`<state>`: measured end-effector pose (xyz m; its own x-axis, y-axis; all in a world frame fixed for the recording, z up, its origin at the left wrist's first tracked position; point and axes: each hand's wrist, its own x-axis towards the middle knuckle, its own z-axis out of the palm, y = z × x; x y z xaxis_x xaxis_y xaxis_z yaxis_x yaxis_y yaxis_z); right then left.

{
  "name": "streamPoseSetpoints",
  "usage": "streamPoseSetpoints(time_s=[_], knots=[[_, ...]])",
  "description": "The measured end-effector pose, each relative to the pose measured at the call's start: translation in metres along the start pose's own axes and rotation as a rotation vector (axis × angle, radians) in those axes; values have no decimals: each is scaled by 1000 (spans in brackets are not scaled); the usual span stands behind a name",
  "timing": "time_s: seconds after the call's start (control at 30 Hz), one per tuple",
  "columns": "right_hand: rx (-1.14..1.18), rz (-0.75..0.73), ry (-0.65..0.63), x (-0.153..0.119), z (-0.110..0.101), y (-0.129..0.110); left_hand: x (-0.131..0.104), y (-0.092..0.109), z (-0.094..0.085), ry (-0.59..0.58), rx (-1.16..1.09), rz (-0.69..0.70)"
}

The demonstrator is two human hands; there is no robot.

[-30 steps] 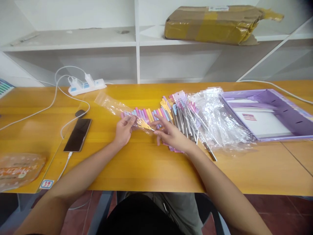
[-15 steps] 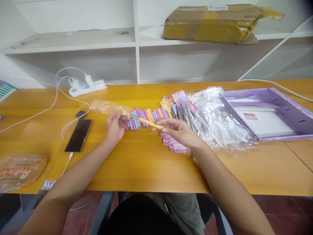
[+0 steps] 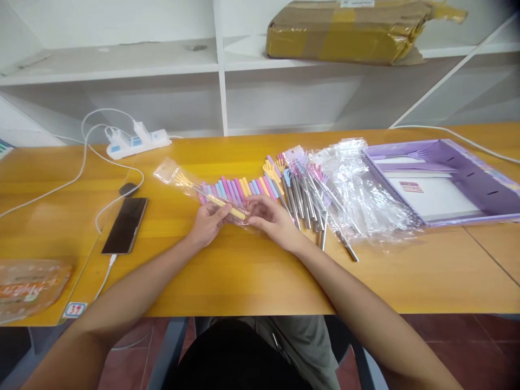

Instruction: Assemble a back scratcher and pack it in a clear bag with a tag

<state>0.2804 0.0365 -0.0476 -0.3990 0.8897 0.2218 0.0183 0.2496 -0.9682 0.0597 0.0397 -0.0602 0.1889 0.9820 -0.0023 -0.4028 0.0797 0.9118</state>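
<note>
A yellow back scratcher (image 3: 219, 202) lies inside a clear plastic bag (image 3: 166, 170), its hand-shaped end toward the upper left. My left hand (image 3: 210, 223) is closed on the bagged scratcher near its handle. With thumb and fingers, my right hand (image 3: 271, 219) pinches the bag's end beside the handle tip. Behind my hands is a row of pink, blue, purple and yellow handles (image 3: 233, 189). To the right, several scratchers with metal rods (image 3: 301, 197) are piled next to a heap of clear bags (image 3: 353, 189).
A purple open box (image 3: 483, 179) stands at the right. At the left are a phone (image 3: 125, 226) with a cable, a power strip (image 3: 138, 144) and a plastic package (image 3: 34, 287). A taped carton (image 3: 345, 32) rests on the shelf above.
The yellow scratcher has gone fully into the clear bag. My left hand has moved right to its handle, and my right hand has moved left to the bag's end.
</note>
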Motion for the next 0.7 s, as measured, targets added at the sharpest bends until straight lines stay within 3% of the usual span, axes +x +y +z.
streamPoseSetpoints(time_s=[0.17,0.37,0.53,0.7], knots=[[-168,-239,-123,-2,-15,-11,5,10,-5,66,-89,34],[-270,-407,-5,-4,-10,-21,1,7,-8,-110,69,-40],[-281,-331,-17,-5,2,-15,-9,-1,-6,-398,186,-118],[-144,-67,-16,-5,9,-8,-12,3,-1,-394,333,-114]])
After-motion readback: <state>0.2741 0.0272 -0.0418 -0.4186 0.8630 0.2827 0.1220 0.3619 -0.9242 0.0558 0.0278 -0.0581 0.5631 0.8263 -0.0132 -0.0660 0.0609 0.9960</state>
